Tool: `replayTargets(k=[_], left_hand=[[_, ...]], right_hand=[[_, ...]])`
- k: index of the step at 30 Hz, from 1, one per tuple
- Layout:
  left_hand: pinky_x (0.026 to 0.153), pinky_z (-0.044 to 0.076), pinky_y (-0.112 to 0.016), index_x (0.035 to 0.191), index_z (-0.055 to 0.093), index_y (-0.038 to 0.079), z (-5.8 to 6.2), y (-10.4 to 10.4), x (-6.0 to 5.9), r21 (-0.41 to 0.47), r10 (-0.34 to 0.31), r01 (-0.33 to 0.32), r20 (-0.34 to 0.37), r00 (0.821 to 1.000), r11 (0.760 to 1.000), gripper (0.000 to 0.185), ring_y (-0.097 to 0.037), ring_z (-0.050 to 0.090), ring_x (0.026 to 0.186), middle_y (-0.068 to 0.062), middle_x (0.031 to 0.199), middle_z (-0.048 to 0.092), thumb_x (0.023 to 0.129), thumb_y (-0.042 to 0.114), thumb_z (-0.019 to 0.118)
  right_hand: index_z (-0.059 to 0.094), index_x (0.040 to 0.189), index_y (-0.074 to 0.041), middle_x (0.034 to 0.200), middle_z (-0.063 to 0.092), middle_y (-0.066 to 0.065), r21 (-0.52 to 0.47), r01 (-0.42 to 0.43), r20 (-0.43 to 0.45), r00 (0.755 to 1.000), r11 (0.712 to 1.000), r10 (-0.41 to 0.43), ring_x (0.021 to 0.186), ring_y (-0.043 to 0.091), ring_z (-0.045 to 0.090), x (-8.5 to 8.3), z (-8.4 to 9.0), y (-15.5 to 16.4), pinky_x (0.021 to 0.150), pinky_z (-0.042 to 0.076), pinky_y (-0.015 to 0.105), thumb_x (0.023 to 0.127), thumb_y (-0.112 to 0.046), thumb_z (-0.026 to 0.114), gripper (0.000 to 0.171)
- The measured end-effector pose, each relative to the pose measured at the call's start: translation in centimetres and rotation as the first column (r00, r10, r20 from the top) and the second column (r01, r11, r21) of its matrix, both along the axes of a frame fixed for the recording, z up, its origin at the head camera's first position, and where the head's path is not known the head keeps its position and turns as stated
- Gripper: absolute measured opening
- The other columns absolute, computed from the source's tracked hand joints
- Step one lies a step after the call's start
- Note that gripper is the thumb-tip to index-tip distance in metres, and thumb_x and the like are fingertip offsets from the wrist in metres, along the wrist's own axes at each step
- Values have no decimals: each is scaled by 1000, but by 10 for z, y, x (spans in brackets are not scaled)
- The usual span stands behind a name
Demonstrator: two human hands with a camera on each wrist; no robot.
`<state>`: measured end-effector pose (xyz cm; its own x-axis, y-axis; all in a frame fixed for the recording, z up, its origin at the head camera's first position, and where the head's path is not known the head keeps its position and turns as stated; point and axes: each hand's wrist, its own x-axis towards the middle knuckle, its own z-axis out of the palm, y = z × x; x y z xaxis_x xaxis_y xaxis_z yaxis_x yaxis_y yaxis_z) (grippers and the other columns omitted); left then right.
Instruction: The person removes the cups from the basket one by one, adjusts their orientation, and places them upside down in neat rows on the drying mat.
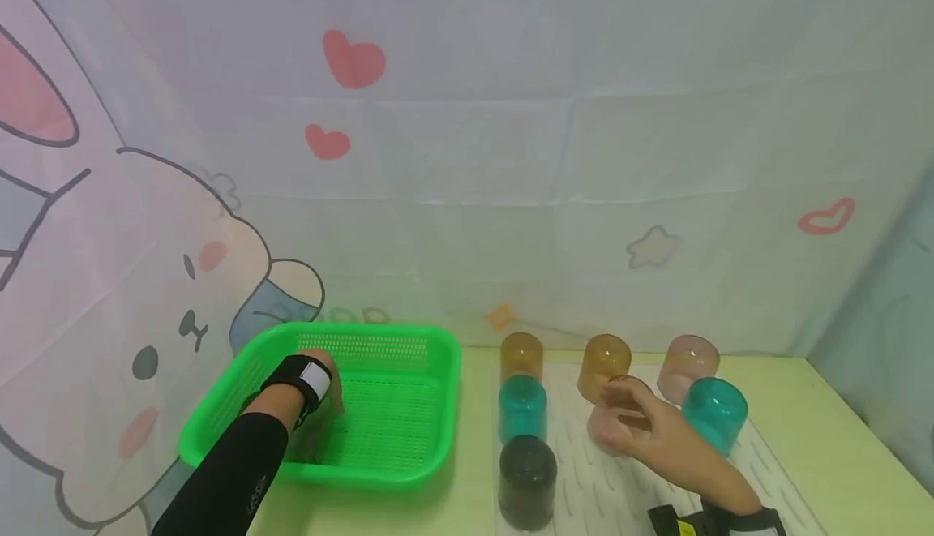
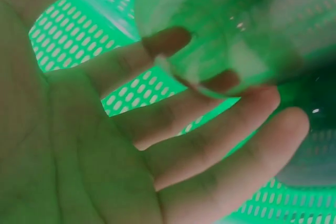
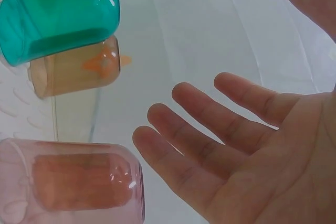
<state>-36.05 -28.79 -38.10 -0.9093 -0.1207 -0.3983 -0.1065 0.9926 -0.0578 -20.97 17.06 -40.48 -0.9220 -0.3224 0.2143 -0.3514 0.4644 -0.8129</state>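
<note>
My left hand [image 1: 330, 380] reaches into the green perforated basket [image 1: 426, 406], with a black sleeve and a wrist band behind it. In the left wrist view its fingers [image 2: 220, 129] lie nearly straight, and a blurred see-through cup [image 2: 231, 35] sits at the fingertips, tinted green by the basket. My right hand [image 1: 636, 424] hovers over the white ribbed mat [image 1: 584, 471] beside a pink cup [image 1: 604, 430]. In the right wrist view this palm [image 3: 252, 150] is spread, and the fingers stand a little apart from the pink cup [image 3: 79, 182].
Several upturned cups stand on the mat: amber [image 1: 521, 355], teal [image 1: 522, 406], dark [image 1: 527, 481], amber [image 1: 604, 366], pink [image 1: 687, 366], teal [image 1: 715, 414]. A printed curtain hangs right behind the yellow-green table [image 1: 839, 455]. The table ends at a wall on the right.
</note>
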Motion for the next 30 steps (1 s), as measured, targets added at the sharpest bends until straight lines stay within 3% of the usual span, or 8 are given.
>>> replayTargets(k=[6, 9, 14, 18, 22, 26, 30], left_hand=[[62, 53, -43, 82, 73, 8, -5, -2, 12, 65, -17, 17, -3, 1000, 998, 31, -31, 60, 74, -13, 92, 64, 63, 27, 89], [63, 53, -43, 87, 73, 8, -14, -7, 8, 41, -26, 24, 29, 999, 999, 33, -31, 60, 77, -14, 95, 64, 65, 28, 88], [63, 52, -45, 94, 71, 5, -16, -14, -1, 64, 17, -21, 55, 998, 998, 43, -33, 59, 79, -17, 101, 62, 63, 28, 89], [67, 52, -46, 109, 67, 2, -10, -15, -7, 57, 29, -35, 98, 995, 998, 61, -36, 59, 86, -21, 112, 59, 63, 35, 88], [76, 50, -48, 122, 61, 3, 2, -13, -6, 23, -59, 56, 118, 991, 998, 70, -40, 56, 101, -24, 126, 52, 67, 39, 84], [84, 46, -53, 136, 50, 5, 14, -11, -1, 57, -112, 106, 118, 987, 993, 78, -46, 47, 116, -26, 136, 44, 72, 37, 81], [86, 45, -54, 141, 43, 3, 23, -9, 4, 102, -144, 133, 112, 983, 986, 82, -45, 45, 118, -26, 136, 43, 75, 35, 79]], right_hand=[[42, 130, 1, 128, 52, 20, 6, 19, -40, 999, 1000, -19, 113, 39, 54, 3, 2, -1, 85, 50, 45, 93, -17, 63, 47], [42, 130, 0, 128, 52, 20, 14, 18, -40, 999, 1000, -18, 113, 38, 54, 4, 3, -3, 85, 50, 44, 93, -19, 63, 47], [42, 131, 1, 129, 52, 20, 21, 25, -22, 999, 999, -24, 113, 37, 54, 4, 3, -6, 86, 50, 45, 93, -21, 63, 48], [43, 130, 1, 127, 53, 19, 28, 32, -44, 999, 999, -31, 112, 36, 55, 3, 3, -6, 85, 50, 45, 93, -20, 63, 48], [44, 130, 1, 127, 54, 18, 34, 34, -60, 998, 999, -32, 112, 35, 55, 2, 4, -5, 85, 50, 44, 93, -20, 63, 47], [44, 130, -1, 128, 53, 17, 28, 33, -45, 999, 999, -31, 113, 37, 54, 2, 5, -5, 85, 50, 44, 93, -22, 63, 47], [43, 130, -2, 129, 52, 17, 24, 26, -32, 999, 999, -25, 114, 40, 52, 3, 5, -3, 85, 50, 43, 93, -22, 62, 46]])
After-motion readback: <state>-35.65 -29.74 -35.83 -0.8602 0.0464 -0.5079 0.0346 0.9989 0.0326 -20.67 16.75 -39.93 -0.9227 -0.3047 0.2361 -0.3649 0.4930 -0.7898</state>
